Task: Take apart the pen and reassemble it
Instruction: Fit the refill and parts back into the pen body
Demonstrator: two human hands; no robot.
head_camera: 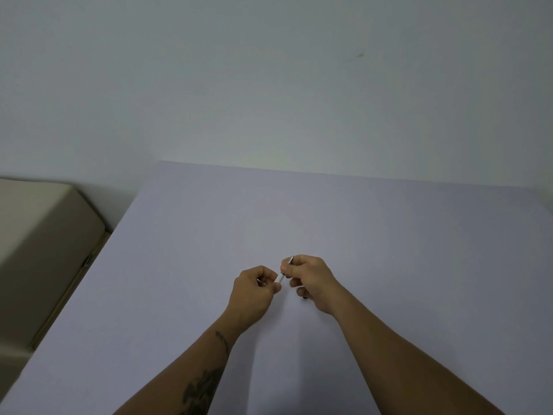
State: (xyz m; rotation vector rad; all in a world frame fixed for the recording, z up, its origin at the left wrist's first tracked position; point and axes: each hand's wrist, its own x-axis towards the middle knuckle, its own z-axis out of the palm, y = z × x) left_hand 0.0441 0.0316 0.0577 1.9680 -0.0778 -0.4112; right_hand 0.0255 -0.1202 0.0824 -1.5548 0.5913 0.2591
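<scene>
Both hands meet above the middle of the pale lilac table [389, 235]. My left hand [254, 290] pinches a short white pen piece [280, 278] between thumb and fingers. My right hand [312, 278] is closed around the rest of the pen; a thin silver tip [291, 259] sticks up from the fist and a small black end [305, 298] shows below it. The white piece and the part in the right hand sit almost end to end; whether they touch is hidden by the fingers.
A beige cushioned seat [45, 235] stands past the table's left edge. A plain pale wall [269, 85] rises behind the table's far edge.
</scene>
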